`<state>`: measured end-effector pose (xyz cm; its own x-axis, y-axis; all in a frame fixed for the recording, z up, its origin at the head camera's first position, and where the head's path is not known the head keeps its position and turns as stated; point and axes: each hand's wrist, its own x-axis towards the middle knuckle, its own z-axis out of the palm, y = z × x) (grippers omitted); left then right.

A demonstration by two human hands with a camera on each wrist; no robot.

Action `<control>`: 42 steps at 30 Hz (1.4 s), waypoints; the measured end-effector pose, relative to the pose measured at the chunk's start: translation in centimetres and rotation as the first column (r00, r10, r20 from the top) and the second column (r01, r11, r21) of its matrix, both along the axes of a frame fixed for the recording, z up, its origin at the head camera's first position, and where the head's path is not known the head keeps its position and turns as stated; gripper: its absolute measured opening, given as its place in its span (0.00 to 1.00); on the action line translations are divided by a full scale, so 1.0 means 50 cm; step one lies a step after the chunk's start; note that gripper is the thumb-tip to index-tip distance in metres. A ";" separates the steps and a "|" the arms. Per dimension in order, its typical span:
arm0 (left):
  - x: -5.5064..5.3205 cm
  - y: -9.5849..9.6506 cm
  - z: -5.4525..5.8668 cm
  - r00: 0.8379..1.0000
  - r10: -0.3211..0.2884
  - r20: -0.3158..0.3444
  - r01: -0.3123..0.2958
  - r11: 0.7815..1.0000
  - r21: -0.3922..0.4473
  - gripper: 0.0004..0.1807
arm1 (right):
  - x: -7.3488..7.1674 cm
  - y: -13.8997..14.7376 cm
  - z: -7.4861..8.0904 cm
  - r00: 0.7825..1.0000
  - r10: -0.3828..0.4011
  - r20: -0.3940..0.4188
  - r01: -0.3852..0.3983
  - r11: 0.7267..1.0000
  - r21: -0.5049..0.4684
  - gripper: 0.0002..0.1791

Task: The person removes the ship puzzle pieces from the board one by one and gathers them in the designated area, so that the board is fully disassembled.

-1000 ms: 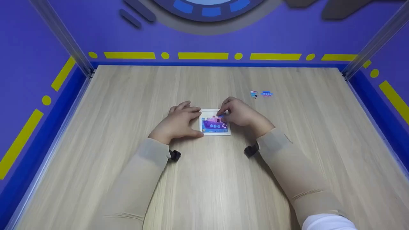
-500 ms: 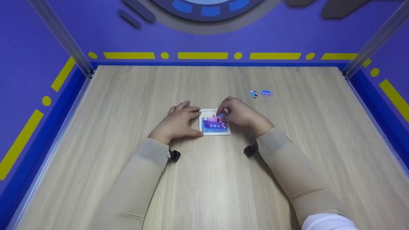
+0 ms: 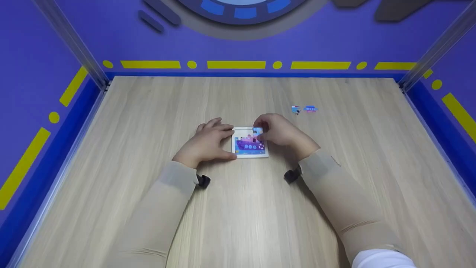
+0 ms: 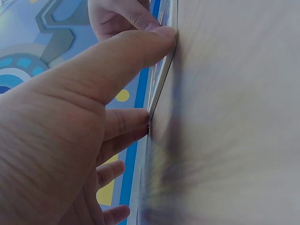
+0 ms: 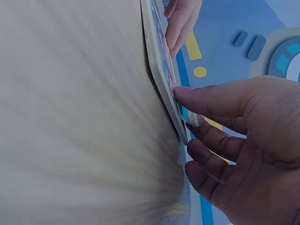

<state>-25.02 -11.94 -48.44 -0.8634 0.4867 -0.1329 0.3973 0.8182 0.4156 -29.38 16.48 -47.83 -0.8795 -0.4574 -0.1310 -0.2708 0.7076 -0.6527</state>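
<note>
A small white-framed jigsaw puzzle with a purple ship picture lies mid-table. My left hand rests at its left side, thumb on the near left corner and index fingertip by the far left corner, fingers fairly straight. My right hand pinches a light-blue puzzle piece over the frame's far right corner. In the right wrist view the piece sits slightly tilted between thumb and fingers, close over the frame. The bare backing shows in the frame's far left part.
Two loose puzzle pieces lie beyond the right hand: a light-blue one with red and black bits and a blue and pink one. A blue-purple wall with yellow marks stands behind the wooden table.
The piece in the right hand has turned so its printed face now shows at the frame's far right corner. The right fingers shifted slightly; the left hand has stayed still.
</note>
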 end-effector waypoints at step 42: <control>-0.001 0.001 0.001 1.000 -0.002 0.002 0.002 1.000 -0.003 0.53 | -0.013 0.019 0.001 0.970 -0.190 0.148 0.225 0.936 -0.272 0.11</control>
